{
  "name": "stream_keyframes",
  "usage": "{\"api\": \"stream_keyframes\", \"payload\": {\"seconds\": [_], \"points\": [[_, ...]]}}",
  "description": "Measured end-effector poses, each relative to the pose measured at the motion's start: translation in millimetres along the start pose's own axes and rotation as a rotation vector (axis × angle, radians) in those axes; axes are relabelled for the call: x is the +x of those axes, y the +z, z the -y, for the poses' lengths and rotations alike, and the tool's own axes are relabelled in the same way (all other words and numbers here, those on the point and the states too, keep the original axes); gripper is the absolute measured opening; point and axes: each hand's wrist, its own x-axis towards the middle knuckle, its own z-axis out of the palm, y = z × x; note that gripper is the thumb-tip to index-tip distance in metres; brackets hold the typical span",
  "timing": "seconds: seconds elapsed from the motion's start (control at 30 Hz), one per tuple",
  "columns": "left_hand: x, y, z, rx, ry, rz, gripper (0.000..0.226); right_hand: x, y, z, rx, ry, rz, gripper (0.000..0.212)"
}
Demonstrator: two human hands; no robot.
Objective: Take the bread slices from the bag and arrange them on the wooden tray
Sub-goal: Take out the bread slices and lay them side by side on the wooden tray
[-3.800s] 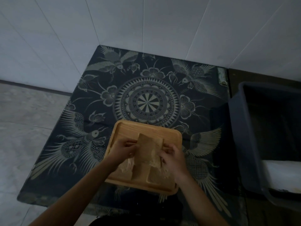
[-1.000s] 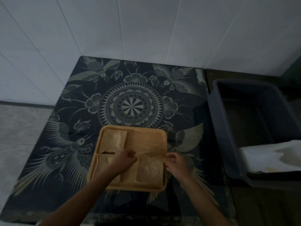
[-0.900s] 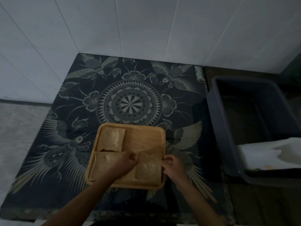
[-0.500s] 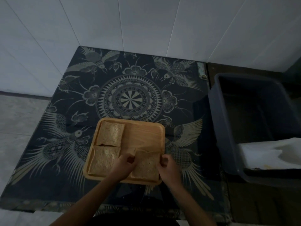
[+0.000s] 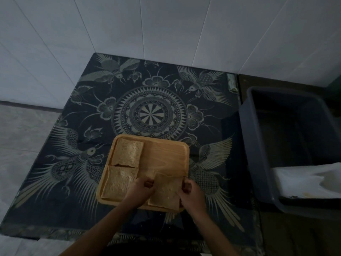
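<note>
Patterned bench under white tiles: your left hand and right hand pinch a soft, tearable bread slice by its edges at the wooden tray's near-right corner; grip lightly.

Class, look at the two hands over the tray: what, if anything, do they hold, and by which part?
Both hands hold one bread slice by its far corners: left hand on its left corner, right hand on its right.

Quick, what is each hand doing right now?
Left hand: pinching the left edge of the near-right bread slice.
Right hand: gripping the same slice's right edge.
</note>
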Motion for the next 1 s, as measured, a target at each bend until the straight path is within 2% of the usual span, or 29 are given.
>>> {"api": "stream_keyframes", "payload": {"seconds": [0.13, 0.27, 0.43, 0.67, 0.8, 1.0], "points": [[3.1, -1.2, -4.2, -0.025, -0.009, 0.01, 0.017, 0.5, -1.5, 0.1, 0.101, 0.036, -0.017, 0.026], [7.3, -3.0, -11.7, -0.099, -0.006, 0.047, 0.009, 2.3, -4.7, 4.7, 0.255, 0.11, -0.008, 0.026], [17.4, -11.5, -30.4, -0.182, 0.001, 0.101, 0.018, 14.6, -18.4, 21.0, 0.363, 0.118, 0.014, 0.018], [47.5, -26.0, -57.2, -0.239, 0.008, 0.115, 0.015, 46.3, -30.9, 52.0, 0.351, 0.052, 0.031, 0.022], [66.6, -27.5, -69.5, -0.219, 0.041, 0.079, 0.005, 64.4, -30.1, 61.6, 0.321, 0.042, 0.037, 0.022], [91.5, -23.7, -73.5, -0.148, 0.053, 0.034, 0.016, 91.8, -23.7, 73.6, 0.23, 0.026, -0.019, 0.02]]}}
